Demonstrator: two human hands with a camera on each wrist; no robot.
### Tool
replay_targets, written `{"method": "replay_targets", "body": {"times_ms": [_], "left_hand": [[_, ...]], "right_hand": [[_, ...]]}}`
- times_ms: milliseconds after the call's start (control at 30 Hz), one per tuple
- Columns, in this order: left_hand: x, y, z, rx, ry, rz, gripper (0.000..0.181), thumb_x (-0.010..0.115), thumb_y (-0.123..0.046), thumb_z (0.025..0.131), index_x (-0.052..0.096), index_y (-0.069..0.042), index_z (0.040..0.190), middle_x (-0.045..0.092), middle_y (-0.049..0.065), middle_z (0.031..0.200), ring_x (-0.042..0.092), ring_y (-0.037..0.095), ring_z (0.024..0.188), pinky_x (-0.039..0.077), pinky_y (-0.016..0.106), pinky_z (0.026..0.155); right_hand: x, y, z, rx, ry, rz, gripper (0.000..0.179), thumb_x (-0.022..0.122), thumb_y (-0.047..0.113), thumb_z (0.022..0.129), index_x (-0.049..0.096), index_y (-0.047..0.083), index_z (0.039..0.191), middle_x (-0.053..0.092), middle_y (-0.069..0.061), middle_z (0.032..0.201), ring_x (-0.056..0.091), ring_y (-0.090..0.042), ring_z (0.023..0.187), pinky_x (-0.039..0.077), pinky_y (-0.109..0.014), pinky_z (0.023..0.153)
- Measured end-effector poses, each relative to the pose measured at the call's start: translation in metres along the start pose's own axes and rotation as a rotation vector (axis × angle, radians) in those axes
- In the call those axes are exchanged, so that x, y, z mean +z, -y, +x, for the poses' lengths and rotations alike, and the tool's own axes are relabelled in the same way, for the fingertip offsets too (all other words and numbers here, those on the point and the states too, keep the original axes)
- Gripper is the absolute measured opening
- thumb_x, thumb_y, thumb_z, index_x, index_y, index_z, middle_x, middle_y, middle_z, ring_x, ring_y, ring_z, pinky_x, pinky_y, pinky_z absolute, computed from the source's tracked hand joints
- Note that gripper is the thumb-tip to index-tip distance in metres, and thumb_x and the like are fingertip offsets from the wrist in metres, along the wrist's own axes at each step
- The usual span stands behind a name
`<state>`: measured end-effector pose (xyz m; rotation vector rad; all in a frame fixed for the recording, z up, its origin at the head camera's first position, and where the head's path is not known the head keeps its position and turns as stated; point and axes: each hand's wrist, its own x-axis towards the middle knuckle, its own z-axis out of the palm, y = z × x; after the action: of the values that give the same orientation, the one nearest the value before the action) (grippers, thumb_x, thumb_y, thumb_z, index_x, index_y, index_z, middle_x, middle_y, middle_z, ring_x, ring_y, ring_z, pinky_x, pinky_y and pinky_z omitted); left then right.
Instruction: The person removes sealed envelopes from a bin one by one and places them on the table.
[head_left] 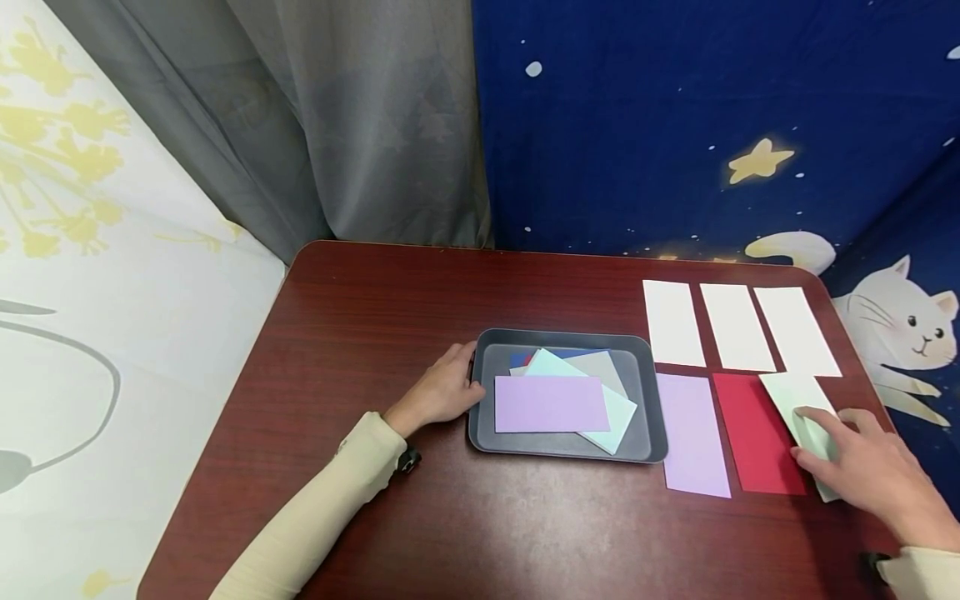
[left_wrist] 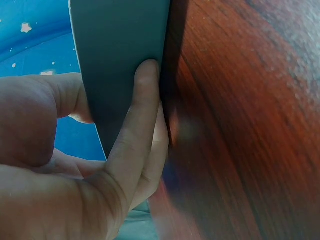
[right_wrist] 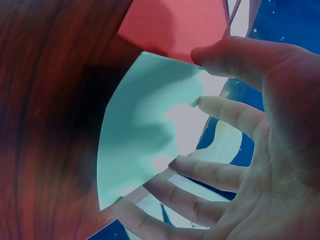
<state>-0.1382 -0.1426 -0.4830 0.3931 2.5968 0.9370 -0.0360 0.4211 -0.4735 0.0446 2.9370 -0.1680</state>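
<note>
In the head view my left hand [head_left: 444, 387] holds the left rim of a dark grey tray [head_left: 480, 447]. Its thumb lies over the rim and its fingers press on the outer wall [left_wrist: 120, 45]. Lying loosely overlapped in the tray are a lilac card [head_left: 547, 404], a mint card [head_left: 619, 413], a grey card [head_left: 602, 367] and a blue piece mostly covered. At the right, my right hand [head_left: 873, 467] grips a pale mint card [right_wrist: 145, 120] across its width, thumb on one long edge, fingers along the other. The card bows upward.
Beside that card lie a red card [head_left: 757, 437] and a lilac card [head_left: 693, 433], the lilac one next to the tray. Behind them three white cards [head_left: 673, 323] form a row. Curtains [head_left: 405, 125] hang beyond the table's [head_left: 360, 325] back edge.
</note>
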Motion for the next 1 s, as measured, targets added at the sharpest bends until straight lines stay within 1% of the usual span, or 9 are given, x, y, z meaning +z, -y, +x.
{"method": "replay_targets", "body": {"times_ms": [33, 200, 267, 433, 633, 667, 767, 833, 1000], "left_hand": [[-0.002, -0.003, -0.001, -0.009, 0.006, -0.006, 0.08, 0.064, -0.014, 0.096, 0.034, 0.006, 0.167, 0.053, 0.018, 0.148, 0.058, 0.022, 0.088, 0.049, 0.046, 0.088], [0.011, 0.018, 0.009, 0.02, -0.026, 0.02, 0.081, 0.064, -0.02, 0.094, 0.036, 0.006, 0.166, 0.054, 0.017, 0.144, 0.055, 0.016, 0.083, 0.048, 0.041, 0.082], [0.013, 0.022, 0.011, 0.023, -0.026, 0.019, 0.082, 0.064, -0.02, 0.094, 0.035, 0.006, 0.167, 0.054, 0.017, 0.144, 0.055, 0.016, 0.082, 0.048, 0.041, 0.083], [0.009, 0.018, 0.009, 0.016, -0.011, -0.005, 0.083, 0.065, -0.019, 0.094, 0.034, 0.005, 0.168, 0.054, 0.017, 0.146, 0.058, 0.019, 0.083, 0.049, 0.045, 0.085], [0.025, 0.042, 0.022, 0.041, -0.048, 0.019, 0.085, 0.064, -0.023, 0.093, 0.035, 0.002, 0.168, 0.054, 0.012, 0.143, 0.056, 0.015, 0.086, 0.048, 0.041, 0.083], [0.025, 0.043, 0.022, 0.042, -0.047, 0.02, 0.085, 0.064, -0.023, 0.093, 0.035, 0.001, 0.169, 0.054, 0.012, 0.144, 0.056, 0.016, 0.086, 0.049, 0.041, 0.083], [0.024, 0.042, 0.022, 0.044, -0.034, 0.022, 0.085, 0.065, -0.023, 0.094, 0.033, 0.0, 0.17, 0.054, 0.013, 0.146, 0.057, 0.017, 0.087, 0.049, 0.042, 0.084], [0.02, 0.037, 0.019, 0.037, -0.025, 0.015, 0.086, 0.066, -0.023, 0.094, 0.032, 0.0, 0.17, 0.053, 0.013, 0.147, 0.057, 0.018, 0.089, 0.049, 0.042, 0.085], [0.017, 0.029, 0.015, 0.013, -0.03, -0.008, 0.086, 0.066, -0.023, 0.093, 0.034, 0.001, 0.169, 0.054, 0.012, 0.148, 0.057, 0.018, 0.091, 0.047, 0.043, 0.088]], "right_hand": [[0.001, -0.002, -0.001, 0.004, 0.002, -0.003, 0.06, 0.082, 0.022, 0.094, 0.052, -0.007, 0.137, 0.038, -0.05, 0.122, 0.052, -0.07, 0.096, 0.045, -0.083, 0.084], [0.004, -0.011, -0.003, 0.031, 0.001, -0.005, 0.056, 0.079, 0.025, 0.099, 0.053, -0.009, 0.135, 0.04, -0.05, 0.119, 0.051, -0.069, 0.098, 0.045, -0.082, 0.084], [0.005, -0.013, -0.004, 0.042, -0.002, -0.011, 0.055, 0.078, 0.024, 0.099, 0.053, -0.01, 0.134, 0.04, -0.05, 0.119, 0.05, -0.069, 0.1, 0.045, -0.082, 0.085], [0.007, -0.014, -0.005, 0.07, 0.006, -0.034, 0.052, 0.079, 0.021, 0.098, 0.055, -0.01, 0.133, 0.041, -0.051, 0.117, 0.046, -0.069, 0.106, 0.046, -0.082, 0.086], [0.009, -0.016, -0.005, 0.101, 0.02, -0.04, 0.055, 0.079, 0.022, 0.097, 0.054, -0.01, 0.134, 0.041, -0.052, 0.118, 0.043, -0.07, 0.112, 0.045, -0.084, 0.087], [0.01, -0.016, -0.005, 0.106, 0.023, -0.039, 0.055, 0.079, 0.022, 0.098, 0.054, -0.01, 0.134, 0.041, -0.052, 0.118, 0.042, -0.07, 0.113, 0.045, -0.084, 0.088], [0.011, -0.017, -0.006, 0.117, 0.027, -0.039, 0.054, 0.078, 0.022, 0.099, 0.054, -0.01, 0.135, 0.042, -0.052, 0.117, 0.04, -0.07, 0.115, 0.044, -0.084, 0.089], [0.011, -0.017, -0.006, 0.124, 0.032, -0.039, 0.054, 0.078, 0.022, 0.099, 0.053, -0.01, 0.135, 0.042, -0.052, 0.117, 0.04, -0.07, 0.115, 0.044, -0.084, 0.089], [0.012, -0.016, -0.006, 0.141, 0.043, -0.034, 0.057, 0.078, 0.023, 0.098, 0.052, -0.01, 0.137, 0.04, -0.051, 0.119, 0.041, -0.071, 0.113, 0.044, -0.084, 0.09]]}}
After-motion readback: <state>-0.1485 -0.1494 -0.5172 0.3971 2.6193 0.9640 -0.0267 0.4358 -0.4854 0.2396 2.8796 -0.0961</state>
